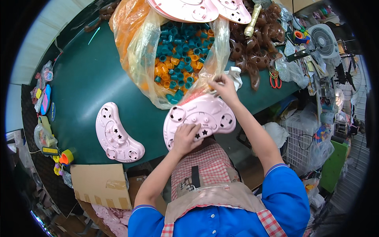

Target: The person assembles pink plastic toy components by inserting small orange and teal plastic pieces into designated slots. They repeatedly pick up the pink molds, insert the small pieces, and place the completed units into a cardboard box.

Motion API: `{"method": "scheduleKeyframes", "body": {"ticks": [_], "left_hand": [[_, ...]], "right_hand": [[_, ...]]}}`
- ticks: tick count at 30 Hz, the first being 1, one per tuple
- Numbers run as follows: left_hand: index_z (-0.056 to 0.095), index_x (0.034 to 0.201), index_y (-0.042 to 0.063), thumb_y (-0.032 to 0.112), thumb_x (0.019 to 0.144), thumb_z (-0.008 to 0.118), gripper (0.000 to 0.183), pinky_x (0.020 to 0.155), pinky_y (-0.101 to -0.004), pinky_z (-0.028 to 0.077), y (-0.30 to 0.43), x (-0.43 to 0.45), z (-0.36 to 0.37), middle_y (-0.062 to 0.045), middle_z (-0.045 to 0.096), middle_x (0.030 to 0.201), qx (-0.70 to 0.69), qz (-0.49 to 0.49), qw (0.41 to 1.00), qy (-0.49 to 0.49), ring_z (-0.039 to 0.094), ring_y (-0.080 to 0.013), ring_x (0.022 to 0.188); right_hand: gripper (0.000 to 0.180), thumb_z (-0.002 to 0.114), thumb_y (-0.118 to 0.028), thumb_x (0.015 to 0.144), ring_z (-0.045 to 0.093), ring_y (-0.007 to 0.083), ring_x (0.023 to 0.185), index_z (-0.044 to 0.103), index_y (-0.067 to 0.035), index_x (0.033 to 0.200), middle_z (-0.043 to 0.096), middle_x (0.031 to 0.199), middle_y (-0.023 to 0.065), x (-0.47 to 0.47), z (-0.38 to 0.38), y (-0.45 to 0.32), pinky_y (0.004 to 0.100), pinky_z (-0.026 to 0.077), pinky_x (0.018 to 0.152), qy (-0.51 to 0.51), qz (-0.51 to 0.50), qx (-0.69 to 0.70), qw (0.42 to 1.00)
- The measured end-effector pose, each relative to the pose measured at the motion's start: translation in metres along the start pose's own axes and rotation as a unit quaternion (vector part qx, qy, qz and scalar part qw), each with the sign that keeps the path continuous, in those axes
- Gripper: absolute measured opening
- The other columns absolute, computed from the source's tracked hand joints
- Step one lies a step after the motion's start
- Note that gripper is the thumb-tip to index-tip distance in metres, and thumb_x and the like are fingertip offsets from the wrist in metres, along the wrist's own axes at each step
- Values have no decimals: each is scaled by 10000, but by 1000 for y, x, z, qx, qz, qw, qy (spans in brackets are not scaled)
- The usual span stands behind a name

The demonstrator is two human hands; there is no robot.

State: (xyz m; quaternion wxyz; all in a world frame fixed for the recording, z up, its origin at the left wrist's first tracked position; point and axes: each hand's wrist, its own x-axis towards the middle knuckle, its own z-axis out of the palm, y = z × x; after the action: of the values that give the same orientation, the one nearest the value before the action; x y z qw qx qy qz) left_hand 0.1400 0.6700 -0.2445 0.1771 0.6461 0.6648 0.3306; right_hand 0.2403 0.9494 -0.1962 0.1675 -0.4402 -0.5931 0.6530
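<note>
A curved pink plastic shell (189, 118) with star-shaped cutouts lies at the table's front edge, just above my lap. My left hand (187, 137) rests on its lower part, fingers pressed on the surface near the stars. Above its upper right edge is my right hand (222, 86), thumb and fingers pinched together near a white cloth (235, 75); whether something small is between them I cannot tell. Behind the shell, an open clear plastic bag (136, 71) holds many teal cups (177, 44) and orange cups (162, 69). A second pink shell (118, 136) lies apart on the left.
Larger pink plastic parts (189, 10) lie at the top over the bag. Brown plastic parts (260, 38) pile up at the back right, near red-handled scissors (275, 80). A fan (322, 40) stands farther right. A cardboard box (100, 185) borders the table's front left.
</note>
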Motion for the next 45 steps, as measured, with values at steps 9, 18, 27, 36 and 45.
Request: {"method": "scheduleKeyframes", "body": {"ticks": [9, 18, 27, 36, 45], "left_hand": [[648, 1393, 127, 306, 713, 881, 741, 960, -429, 507, -28, 10, 6, -60, 637, 1277, 22, 10, 999, -32, 608, -289, 1135], [687, 1188, 45, 83, 901, 752, 296, 837, -453, 578, -83, 96, -48, -170, 683, 1099, 27, -77, 965, 251, 689, -387, 992], [573, 1195, 96, 46, 861, 740, 377, 791, -510, 602, -110, 200, -97, -211, 560, 1222, 207, -295, 932, 48, 696, -431, 983], [591, 1159, 18, -65, 784, 638, 387, 834, -495, 572, -110, 172, -90, -206, 587, 1215, 98, -199, 962, 161, 661, -420, 1045], [675, 1111, 24, 3, 880, 753, 245, 881, -401, 546, -29, 16, -30, -160, 703, 1072, -142, -269, 920, 247, 686, -332, 996]], "right_hand": [[242, 805, -159, 881, 708, 337, 851, 762, -53, 1094, 655, 1016, 143, -100, 16, 74, 429, 583, 741, -90, -179, -378, 904], [368, 832, -393, 872, 690, 331, 650, 682, -73, 769, 666, 685, 129, -68, 25, 74, 443, 546, 593, -65, -219, -457, 860], [348, 854, -275, 770, 602, 262, 1112, 685, -126, 1035, 693, 1031, 53, 58, 73, 15, 423, 425, 978, 19, -328, -507, 797], [269, 771, -94, 793, 705, 375, 860, 638, -36, 1019, 685, 896, 158, -27, 42, 3, 464, 572, 795, -185, -251, -314, 897], [305, 838, -348, 689, 652, 267, 847, 702, -118, 835, 726, 832, 59, -49, 72, 61, 424, 444, 848, -111, -326, -534, 772]]}}
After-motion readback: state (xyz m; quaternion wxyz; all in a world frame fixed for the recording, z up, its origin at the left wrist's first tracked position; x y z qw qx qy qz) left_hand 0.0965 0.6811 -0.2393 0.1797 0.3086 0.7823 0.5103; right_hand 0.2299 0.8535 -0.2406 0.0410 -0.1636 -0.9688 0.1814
